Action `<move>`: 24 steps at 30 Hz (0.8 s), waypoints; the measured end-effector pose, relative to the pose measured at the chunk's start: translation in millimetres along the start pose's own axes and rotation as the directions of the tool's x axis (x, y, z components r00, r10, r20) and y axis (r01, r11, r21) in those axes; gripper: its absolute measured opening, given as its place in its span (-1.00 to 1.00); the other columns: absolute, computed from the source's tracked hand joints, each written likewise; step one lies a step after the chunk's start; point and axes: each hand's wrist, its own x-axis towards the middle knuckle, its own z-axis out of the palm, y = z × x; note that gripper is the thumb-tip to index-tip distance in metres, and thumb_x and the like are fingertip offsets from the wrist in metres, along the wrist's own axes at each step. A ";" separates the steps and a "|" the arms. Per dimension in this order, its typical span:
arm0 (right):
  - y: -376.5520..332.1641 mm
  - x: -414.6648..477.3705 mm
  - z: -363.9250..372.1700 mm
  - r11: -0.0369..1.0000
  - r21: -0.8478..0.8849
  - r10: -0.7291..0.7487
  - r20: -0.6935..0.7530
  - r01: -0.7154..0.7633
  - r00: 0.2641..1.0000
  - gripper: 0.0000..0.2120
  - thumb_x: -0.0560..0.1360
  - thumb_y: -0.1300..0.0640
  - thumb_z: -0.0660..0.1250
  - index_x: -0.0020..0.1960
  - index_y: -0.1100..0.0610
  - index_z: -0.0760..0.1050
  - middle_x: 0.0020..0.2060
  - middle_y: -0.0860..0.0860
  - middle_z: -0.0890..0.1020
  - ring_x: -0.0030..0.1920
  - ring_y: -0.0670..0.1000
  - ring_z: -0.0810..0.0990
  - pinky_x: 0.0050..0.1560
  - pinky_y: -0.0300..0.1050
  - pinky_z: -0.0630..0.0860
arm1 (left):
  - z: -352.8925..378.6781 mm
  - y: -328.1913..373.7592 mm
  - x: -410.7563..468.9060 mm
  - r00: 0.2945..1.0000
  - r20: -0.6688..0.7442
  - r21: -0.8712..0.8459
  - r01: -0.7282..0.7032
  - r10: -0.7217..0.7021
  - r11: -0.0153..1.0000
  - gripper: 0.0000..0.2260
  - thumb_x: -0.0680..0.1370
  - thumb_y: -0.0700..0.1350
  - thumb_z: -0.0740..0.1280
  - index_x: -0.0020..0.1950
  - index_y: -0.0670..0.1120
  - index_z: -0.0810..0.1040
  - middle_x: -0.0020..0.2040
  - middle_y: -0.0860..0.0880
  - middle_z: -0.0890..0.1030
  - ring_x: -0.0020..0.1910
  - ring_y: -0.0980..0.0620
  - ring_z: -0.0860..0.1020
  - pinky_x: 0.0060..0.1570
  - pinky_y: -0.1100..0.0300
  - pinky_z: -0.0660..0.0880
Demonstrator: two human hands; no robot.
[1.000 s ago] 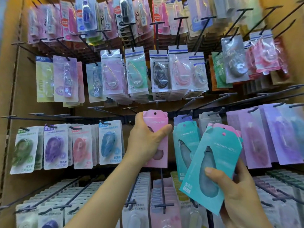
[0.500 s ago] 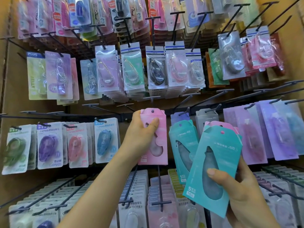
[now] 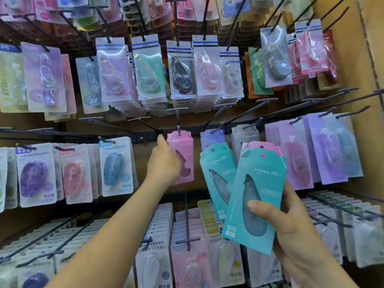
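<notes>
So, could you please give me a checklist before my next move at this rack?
1. Pink pack on its hook: ok, peg through the hole.
2. Left hand grip on it: cannot tell, fingers hidden.
3. Right hand holds the teal pack: ok, thumb across its front.
4. Spare pink pack behind the teal pack: ok, top edge shows.
5. Pink pack pushed fully back: cannot tell.

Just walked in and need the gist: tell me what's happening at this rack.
A person stands at a shop's peg display of packaged correction tapes. The left hand grips a pink pack whose top sits right at the tip of a hook. The right hand holds a teal pack up in front, with a second pink pack tucked behind it.
</notes>
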 end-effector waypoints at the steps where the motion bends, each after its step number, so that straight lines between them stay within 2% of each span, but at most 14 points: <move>1: 0.3 -0.4 -1.8 1.000 0.004 0.004 -0.012 -0.004 1.000 -0.24 0.06 0.18 0.61 0.24 0.00 0.51 0.12 0.12 0.67 0.05 0.19 0.69 -0.15 -0.03 0.65 | -1.1 -0.9 -10.0 0.997 -0.065 0.048 -0.042 0.045 0.998 -0.38 0.60 -0.15 0.29 0.57 -0.04 0.06 0.40 -0.15 0.41 0.31 -0.13 0.46 0.22 -0.04 0.50; 3: 0.7 -1.2 -3.4 1.000 -0.002 -0.002 -0.027 0.001 1.000 -0.29 0.11 0.21 0.57 0.24 -0.01 0.51 0.14 0.12 0.66 0.07 0.20 0.67 -0.11 0.00 0.65 | -2.9 -1.4 -40.2 0.957 -0.183 0.016 -0.228 0.227 0.974 -0.47 0.61 -0.10 0.27 0.54 0.00 0.17 0.36 -0.04 0.42 0.32 0.01 0.43 0.26 0.10 0.42; 4: 0.6 -1.6 -3.0 1.000 -0.005 -0.011 -0.026 0.011 1.000 -0.30 0.13 0.21 0.57 0.24 -0.02 0.51 0.14 0.12 0.65 0.09 0.20 0.67 -0.09 0.02 0.65 | -2.8 -0.8 -56.7 0.934 -0.175 -0.058 -0.326 0.312 0.944 -0.55 0.61 -0.02 0.26 0.49 0.07 0.27 0.30 0.05 0.43 0.27 0.11 0.42 0.27 0.12 0.42; 5: 0.4 -1.9 -2.0 1.000 -0.005 -0.024 -0.023 0.024 0.999 -0.32 0.16 0.23 0.56 0.25 -0.02 0.50 0.15 0.12 0.65 0.10 0.21 0.66 -0.06 0.05 0.65 | -2.0 0.7 -72.6 0.927 -0.109 -0.161 -0.372 0.358 0.914 -0.61 0.59 0.09 0.25 0.41 0.16 0.34 0.26 0.14 0.44 0.24 0.20 0.41 0.27 0.10 0.44; 6: -0.2 -2.1 -0.2 0.999 -0.003 -0.036 -0.014 0.036 0.999 -0.34 0.20 0.28 0.53 0.26 -0.01 0.49 0.14 0.13 0.65 0.10 0.22 0.66 -0.04 0.08 0.65 | -1.4 3.6 -86.9 0.928 0.000 -0.276 -0.358 0.372 0.892 -0.63 0.54 0.21 0.25 0.34 0.23 0.37 0.26 0.21 0.44 0.24 0.25 0.41 0.27 0.08 0.46; 8: -1.2 -2.7 4.5 0.999 -0.002 -0.047 0.003 0.047 0.999 -0.36 0.24 0.31 0.47 0.29 0.00 0.47 0.13 0.13 0.66 0.09 0.23 0.67 -0.04 0.09 0.65 | 0.2 9.4 -105.7 0.912 0.208 -0.510 -0.208 0.355 0.835 -0.57 0.45 0.37 0.30 0.28 0.33 0.39 0.30 0.23 0.46 0.27 0.26 0.45 0.23 0.06 0.51; 10: -1.2 -4.2 8.4 0.999 0.010 -0.052 0.034 0.052 0.998 -0.33 0.24 0.29 0.51 0.30 0.00 0.46 0.12 0.14 0.66 0.08 0.23 0.67 -0.05 0.08 0.65 | -0.3 14.6 -116.0 0.879 0.356 -0.668 0.001 0.318 0.744 -0.54 0.39 0.31 0.42 0.25 0.33 0.41 0.26 0.14 0.56 0.18 0.18 0.58 0.11 0.10 0.58; 11: -1.5 -4.9 10.6 0.998 0.009 -0.055 0.046 0.054 0.997 -0.32 0.20 0.25 0.54 0.29 -0.02 0.48 0.12 0.14 0.67 0.08 0.22 0.67 -0.06 0.07 0.65 | -1.2 16.6 -119.4 0.868 0.387 -0.688 0.047 0.311 0.724 -0.53 0.37 0.25 0.47 0.23 0.30 0.43 0.20 0.11 0.60 0.11 0.13 0.62 0.06 0.10 0.61; 16: -3.1 -9.3 15.8 0.997 -0.068 -0.033 0.014 0.033 0.999 -0.21 -0.04 -0.07 0.71 0.16 -0.16 0.54 0.08 0.07 0.69 0.02 0.15 0.71 -0.21 0.01 0.64 | -3.3 22.8 -126.3 0.866 0.391 -0.663 0.032 0.310 0.748 -0.47 0.25 0.15 0.59 0.09 -0.04 0.54 -0.03 0.00 0.70 -0.05 0.04 0.68 -0.07 0.11 0.64; 17: -3.9 -10.8 16.4 0.996 -0.085 -0.033 -0.007 0.032 0.999 -0.23 0.00 -0.08 0.71 0.17 -0.17 0.53 0.07 0.04 0.70 0.00 0.13 0.71 -0.24 0.01 0.64 | -2.7 23.0 -126.4 0.870 0.390 -0.677 0.048 0.302 0.734 -0.49 0.24 0.13 0.58 0.05 -0.09 0.56 -0.07 -0.02 0.70 -0.10 0.04 0.68 -0.12 0.15 0.63; 19: -6.1 -13.8 18.1 0.993 -0.113 -0.042 -0.049 0.037 0.998 -0.36 0.18 0.05 0.66 0.20 -0.12 0.49 0.03 0.00 0.70 -0.06 0.08 0.73 -0.31 -0.03 0.63 | -1.4 21.0 -126.1 0.881 0.385 -0.703 0.089 0.273 0.706 -0.54 0.23 0.14 0.51 -0.04 -0.13 0.59 -0.17 -0.02 0.69 -0.21 0.06 0.65 -0.21 0.20 0.57; 21: -7.5 -16.0 19.4 0.990 -0.129 -0.054 -0.056 0.046 0.997 -0.40 0.25 0.17 0.58 0.22 -0.05 0.45 0.00 -0.02 0.70 -0.10 0.05 0.73 -0.35 -0.07 0.62 | 0.9 19.5 -126.9 0.886 0.391 -0.716 0.123 0.248 0.687 -0.58 0.26 0.18 0.45 -0.12 -0.13 0.59 -0.22 -0.04 0.67 -0.25 0.05 0.60 -0.22 0.16 0.53; 23: -6.8 -16.2 20.1 0.988 -0.147 -0.047 -0.061 0.037 0.997 -0.37 0.21 0.10 0.58 0.22 -0.03 0.43 0.00 -0.03 0.70 -0.10 0.06 0.73 -0.35 -0.07 0.62 | 4.2 19.1 -129.0 0.892 0.384 -0.732 0.137 0.238 0.667 -0.59 0.32 0.19 0.41 -0.11 -0.15 0.59 -0.21 -0.07 0.66 -0.24 0.03 0.58 -0.18 0.12 0.51; 24: -6.5 -16.7 20.7 0.987 -0.159 -0.051 -0.072 0.039 0.996 -0.32 0.17 -0.02 0.62 0.22 -0.03 0.44 0.01 -0.03 0.70 -0.08 0.06 0.73 -0.31 -0.06 0.63 | 5.1 20.5 -130.4 0.901 0.368 -0.743 0.138 0.229 0.655 -0.58 0.35 0.18 0.39 -0.09 -0.17 0.58 -0.20 -0.10 0.65 -0.23 0.02 0.58 -0.18 0.12 0.50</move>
